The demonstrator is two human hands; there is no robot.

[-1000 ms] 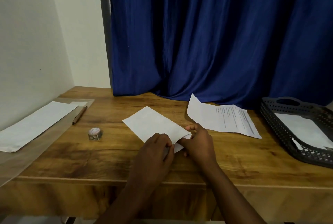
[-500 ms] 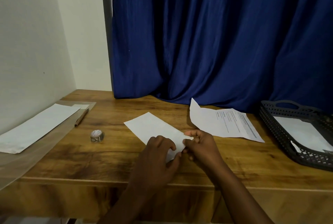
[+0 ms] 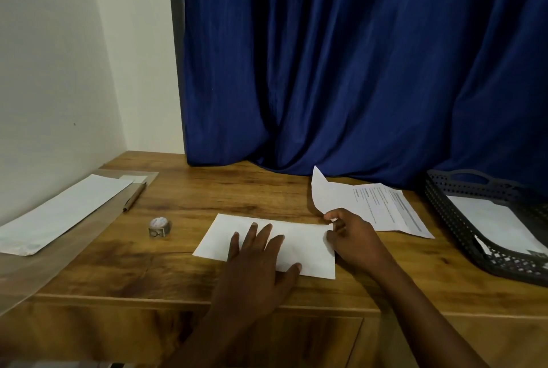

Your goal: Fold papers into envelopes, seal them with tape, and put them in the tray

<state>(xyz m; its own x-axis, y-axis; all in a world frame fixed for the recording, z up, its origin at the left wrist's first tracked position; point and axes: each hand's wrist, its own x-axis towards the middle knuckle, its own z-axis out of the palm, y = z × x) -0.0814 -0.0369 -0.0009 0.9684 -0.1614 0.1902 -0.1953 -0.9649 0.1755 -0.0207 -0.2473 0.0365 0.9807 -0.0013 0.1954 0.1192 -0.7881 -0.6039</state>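
Left hand (image 3: 261, 261): fingers straight and spread, palm down, pressing flat on the folded white paper (image 3: 299, 241). Nothing clasped.

Right hand (image 3: 351, 237): fingers curled at the paper's right edge, thumb and forefinger apparently pinching its far right corner; the contact itself is small and shadowed.

Folded paper lies flat on the wooden desk (image 3: 225, 195), near its front edge, dead centre.

Count, clockwise from the folded paper:
- One small tape roll (image 3: 160, 227) at 9 o'clock, apart from it.
- One pen (image 3: 135, 197) at 10 o'clock, beside a long white envelope (image 3: 63, 213) lying on a clear plastic sheet (image 3: 44, 268).
- One printed sheet (image 3: 373, 204) at 2 o'clock, far corner curled up, just beyond the right hand.
- One dark perforated tray (image 3: 462, 228) at 3 o'clock, at the desk's right side, white paper (image 3: 492, 219) inside; how many sheets, cannot tell.

Blue curtain (image 3: 355, 71) hangs behind the desk.
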